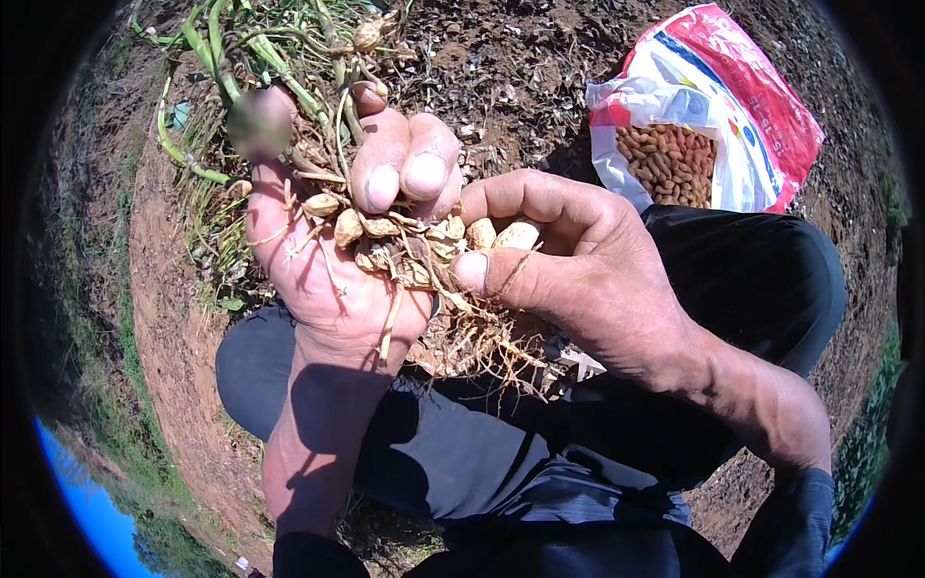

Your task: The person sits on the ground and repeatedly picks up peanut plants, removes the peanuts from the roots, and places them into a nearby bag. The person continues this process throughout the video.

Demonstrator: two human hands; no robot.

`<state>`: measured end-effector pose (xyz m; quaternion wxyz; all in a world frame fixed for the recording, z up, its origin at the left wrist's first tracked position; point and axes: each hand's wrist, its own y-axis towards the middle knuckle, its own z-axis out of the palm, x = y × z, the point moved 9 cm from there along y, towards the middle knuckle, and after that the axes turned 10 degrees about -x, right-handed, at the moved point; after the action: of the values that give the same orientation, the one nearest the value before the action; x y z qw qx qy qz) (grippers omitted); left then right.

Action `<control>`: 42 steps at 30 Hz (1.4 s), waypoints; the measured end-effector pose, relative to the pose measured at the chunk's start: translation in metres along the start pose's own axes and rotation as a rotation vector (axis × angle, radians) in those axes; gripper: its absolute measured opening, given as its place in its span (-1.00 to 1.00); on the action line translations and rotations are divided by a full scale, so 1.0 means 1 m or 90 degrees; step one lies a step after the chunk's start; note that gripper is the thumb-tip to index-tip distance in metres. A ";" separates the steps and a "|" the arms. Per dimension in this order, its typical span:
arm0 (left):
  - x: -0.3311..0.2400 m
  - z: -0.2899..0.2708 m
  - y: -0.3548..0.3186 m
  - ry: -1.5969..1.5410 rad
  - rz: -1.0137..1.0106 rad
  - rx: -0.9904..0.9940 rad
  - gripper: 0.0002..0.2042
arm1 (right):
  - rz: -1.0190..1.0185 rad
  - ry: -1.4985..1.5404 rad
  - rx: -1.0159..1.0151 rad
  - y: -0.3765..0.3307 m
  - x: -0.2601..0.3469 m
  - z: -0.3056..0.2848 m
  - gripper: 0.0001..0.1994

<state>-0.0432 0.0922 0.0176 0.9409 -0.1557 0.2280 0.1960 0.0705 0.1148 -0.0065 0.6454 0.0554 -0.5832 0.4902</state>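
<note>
Peanut plant (pixel 318 87) held between both hands, above the lap. Long axis runs from the green stems, up and away beyond the left hand's fingertips, down to the pale root tangle (pixel 472 347) hanging below the palms. Stems point away from the person; roots point back toward the body.

Cluster of tan pods (pixel 405 236) sits mid-plant, lying across the left palm.

Left hand (pixel 328 241): palm up, fingers curled over the stems and pods, gripping the plant. Right hand (pixel 578 260): closed narrow, thumb and forefinger pinching one pod (pixel 517 234) at the right edge of the cluster, just beside the left fingers.

Hard to make out: a blurred patch covers the left thumb tip. Stem tops are cut off by the upper edge of view. How many pods lie under the curled fingers, cannot tell.

Beyond the right hand, well apart: an open plastic bag (pixel 761 106), red, white and blue, with shelled-looking brown peanuts (pixel 670 159) showing in its mouth. Bag lies on the ground.

Under the hands: dark trousers (pixel 482 453), knees apart.

Surface: bare brown soil (pixel 183 356) with dry litter, green growth at the rim. Outdoors, strong sun, hard shadows.
</note>
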 end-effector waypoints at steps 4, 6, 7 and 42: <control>0.007 0.005 -0.001 0.061 -0.007 -0.007 -0.56 | 0.091 0.001 0.014 -0.004 -0.005 -0.004 -0.60; 0.012 0.005 -0.001 0.066 -0.023 -0.003 -0.55 | 0.085 0.062 0.022 -0.001 -0.015 -0.002 -0.60; 0.012 0.005 -0.002 0.058 -0.024 -0.012 -0.53 | 0.068 0.067 0.026 0.000 -0.016 -0.002 -0.64; -0.001 -0.030 -0.026 0.197 -0.083 -0.272 -0.60 | -0.425 -0.639 -0.210 0.015 0.003 -0.112 -0.87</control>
<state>-0.0437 0.0572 -0.0016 0.8512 -0.3934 0.3120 0.1527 0.1378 0.1958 -0.0467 0.4111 0.3579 -0.8346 0.0801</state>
